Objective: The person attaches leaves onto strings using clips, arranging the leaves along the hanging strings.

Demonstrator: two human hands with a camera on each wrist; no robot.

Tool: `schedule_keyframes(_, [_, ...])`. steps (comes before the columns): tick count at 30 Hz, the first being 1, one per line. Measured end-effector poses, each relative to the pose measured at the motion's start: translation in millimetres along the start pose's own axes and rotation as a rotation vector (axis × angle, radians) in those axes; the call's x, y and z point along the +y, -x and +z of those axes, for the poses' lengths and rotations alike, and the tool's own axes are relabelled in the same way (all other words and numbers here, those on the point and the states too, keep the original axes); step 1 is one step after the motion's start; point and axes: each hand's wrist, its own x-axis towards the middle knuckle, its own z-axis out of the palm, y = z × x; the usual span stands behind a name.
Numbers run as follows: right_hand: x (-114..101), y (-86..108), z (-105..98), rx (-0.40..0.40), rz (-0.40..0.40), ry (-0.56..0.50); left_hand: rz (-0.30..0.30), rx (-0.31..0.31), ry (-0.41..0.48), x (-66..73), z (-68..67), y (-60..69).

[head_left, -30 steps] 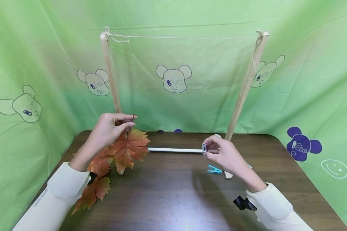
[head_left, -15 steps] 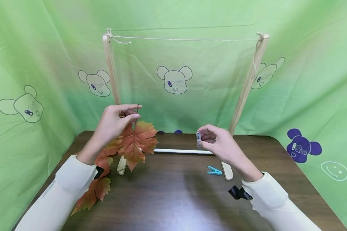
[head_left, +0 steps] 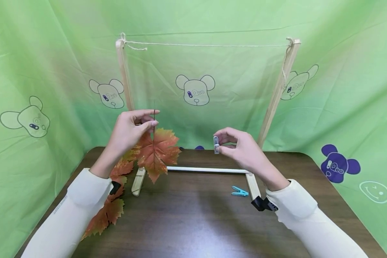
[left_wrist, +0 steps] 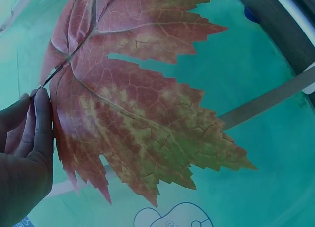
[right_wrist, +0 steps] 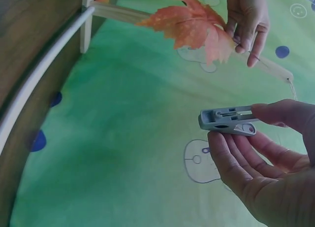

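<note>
My left hand [head_left: 129, 130] pinches the thin dark stem of an orange maple leaf [head_left: 158, 152], which hangs below the fingertips in front of the left post. In the left wrist view the leaf [left_wrist: 133, 99] spreads wide with yellow-green tips. My right hand [head_left: 242, 148] holds a grey clothespin [head_left: 216, 144] between thumb and fingers, in the air right of the leaf. The right wrist view shows the clothespin [right_wrist: 229, 119] from the side, the thumb on one of its legs. Above both hands a string [head_left: 206, 45] runs between two wooden posts.
The left wooden post [head_left: 124, 71] and right wooden post [head_left: 278, 86] stand on feet joined by a white rod [head_left: 209, 170]. A blue clothespin [head_left: 239, 191] lies on the brown table [head_left: 187, 215] near the right foot. More maple leaves [head_left: 108, 215] lie at the left, partly behind my sleeve.
Both hands have risen from near the table. The left hand lifts the leaf up and slightly right; the right hand brings the grey clothespin up and left. The blue clothespin stays put.
</note>
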Motion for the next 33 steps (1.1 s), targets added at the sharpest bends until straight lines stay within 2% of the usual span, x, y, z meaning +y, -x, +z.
schedule_keyframes(11, [-22.6, -19.0, -8.7, 0.001, -0.015, 0.029, -0.018, 0.062, 0.045, 11.0, 1.3, -15.7])
schedule_keyframes(16, [-28.7, -26.9, -11.7, 0.004, -0.019, 0.014, -0.002, 0.079, 0.028, 18.4, -1.3, -23.5])
schedule_keyframes(21, [-35.5, -36.3, -13.1, 0.001, -0.017, -0.005, 0.015, 0.122, 0.031, 26.1, -5.8, -29.6])
schedule_keyframes(27, [-49.2, -48.4, -19.3, 0.02, -0.035, -0.081, 0.014, 0.176, 0.078, 33.5, -9.0, -39.9])
schedule_keyframes(33, [-59.9, -63.4, -24.1, 0.025, -0.041, -0.196, 0.004, 0.184, 0.102, 38.2, -11.6, -47.7])
